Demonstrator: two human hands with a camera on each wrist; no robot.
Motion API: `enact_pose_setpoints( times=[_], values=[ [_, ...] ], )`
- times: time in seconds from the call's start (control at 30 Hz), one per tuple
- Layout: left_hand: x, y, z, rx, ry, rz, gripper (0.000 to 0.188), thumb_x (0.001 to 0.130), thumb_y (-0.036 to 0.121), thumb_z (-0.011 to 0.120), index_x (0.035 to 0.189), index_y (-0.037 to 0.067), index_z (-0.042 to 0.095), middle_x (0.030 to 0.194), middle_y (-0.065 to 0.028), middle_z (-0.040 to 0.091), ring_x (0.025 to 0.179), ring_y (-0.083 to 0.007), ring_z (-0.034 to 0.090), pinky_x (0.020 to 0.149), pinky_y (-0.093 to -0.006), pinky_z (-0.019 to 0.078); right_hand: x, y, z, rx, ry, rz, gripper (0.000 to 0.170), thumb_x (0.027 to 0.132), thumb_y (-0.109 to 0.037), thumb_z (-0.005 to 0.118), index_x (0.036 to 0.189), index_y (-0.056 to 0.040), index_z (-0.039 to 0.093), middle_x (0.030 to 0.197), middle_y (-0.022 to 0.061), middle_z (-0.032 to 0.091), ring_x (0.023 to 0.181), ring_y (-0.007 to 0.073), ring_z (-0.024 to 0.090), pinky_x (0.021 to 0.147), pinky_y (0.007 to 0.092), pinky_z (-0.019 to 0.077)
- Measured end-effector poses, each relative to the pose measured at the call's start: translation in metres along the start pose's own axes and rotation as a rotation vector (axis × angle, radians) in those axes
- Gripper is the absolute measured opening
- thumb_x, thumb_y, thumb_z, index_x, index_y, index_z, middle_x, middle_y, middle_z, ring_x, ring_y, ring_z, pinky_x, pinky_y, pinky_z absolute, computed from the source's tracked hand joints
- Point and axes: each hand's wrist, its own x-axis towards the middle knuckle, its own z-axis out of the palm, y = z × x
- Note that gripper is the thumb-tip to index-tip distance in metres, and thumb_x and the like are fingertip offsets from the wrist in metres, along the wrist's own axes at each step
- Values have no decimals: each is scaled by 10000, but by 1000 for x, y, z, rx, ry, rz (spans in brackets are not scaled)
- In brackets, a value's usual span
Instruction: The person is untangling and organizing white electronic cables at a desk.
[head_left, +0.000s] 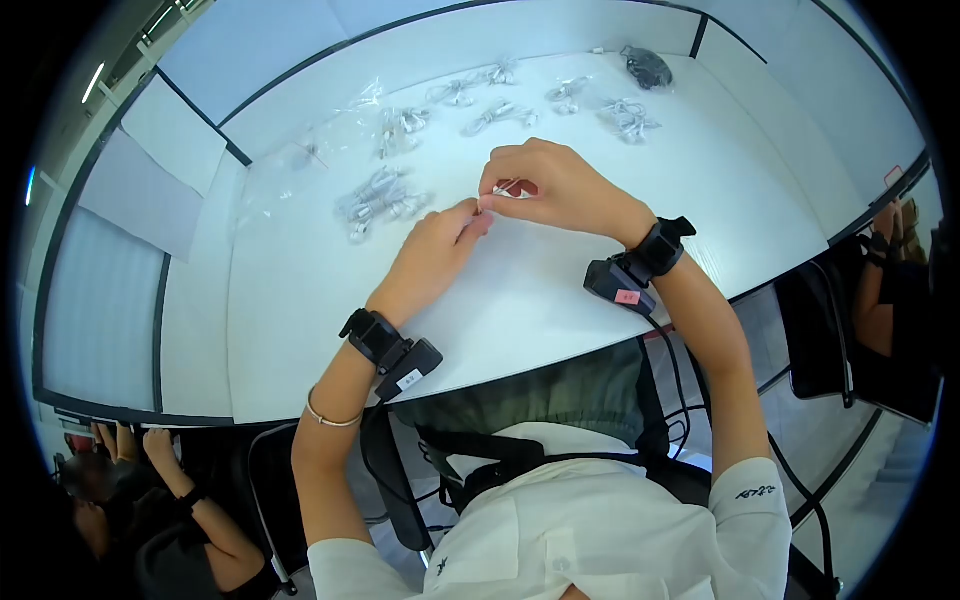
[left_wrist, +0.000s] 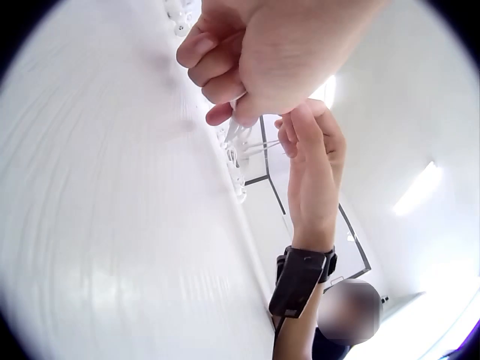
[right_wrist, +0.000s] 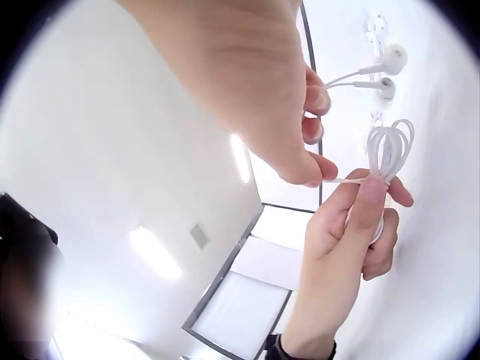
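White wired earphones are held between both hands above the table. In the right wrist view the left hand (right_wrist: 345, 255) pinches a looped bundle of white cable (right_wrist: 388, 146) between thumb and fingers. My right hand (right_wrist: 247, 82) pinches a short stretch of the cable just beside the bundle, and two earbuds (right_wrist: 394, 58) hang out from its other fingers. Seen from the head, the left hand (head_left: 440, 245) and right hand (head_left: 560, 190) nearly meet over the table. In the left wrist view the left hand (left_wrist: 289, 56) hides most of the cable, with the right hand (left_wrist: 313, 172) behind it.
Several bagged white cables lie behind the hands, with a larger pile (head_left: 380, 200) left of them. A black bundle (head_left: 647, 68) sits at the back right. Low partitions (head_left: 440, 40) surround the white table (head_left: 520, 320). Other people sit at both sides.
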Motion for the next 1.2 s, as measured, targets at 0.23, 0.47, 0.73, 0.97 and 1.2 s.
enact_pose_setpoints(
  times=[0.23,0.47,0.73,0.97,1.2],
  values=[
    [1,8,-3,14,-129,-46,204,906,163,491,917,-29,559,651,-101,549,572,-156,473,579,-288,399,5,2,0,-324,95,-238,66,830,-170,583,805,-110,573,799,-1,507,709,173,505,726,287,379],
    [0,-6,2,-118,-20,65,217,908,174,479,913,-27,559,646,-137,529,571,-213,479,558,-324,377,9,-5,8,-290,81,-282,70,803,-169,605,792,-106,578,792,-4,504,693,168,487,702,272,384],
    [4,1,-4,-7,163,24,223,909,191,472,856,-17,530,650,-193,545,580,-324,523,544,-384,380,3,-9,-2,-266,83,-75,127,808,-218,609,776,-101,573,663,9,549,558,181,510,566,290,401],
    [1,5,-8,199,330,110,134,907,170,465,882,39,479,592,-175,533,529,-356,525,473,-430,358,-1,-8,4,-3,20,141,243,858,-311,537,811,-85,613,610,47,564,541,166,548,485,299,384],
    [-2,14,-12,387,383,212,108,902,170,484,883,64,473,577,-133,547,505,-326,544,448,-399,397,4,-10,8,559,-75,380,441,916,-397,439,747,-41,639,590,6,539,552,78,469,561,227,355]
  ],
)
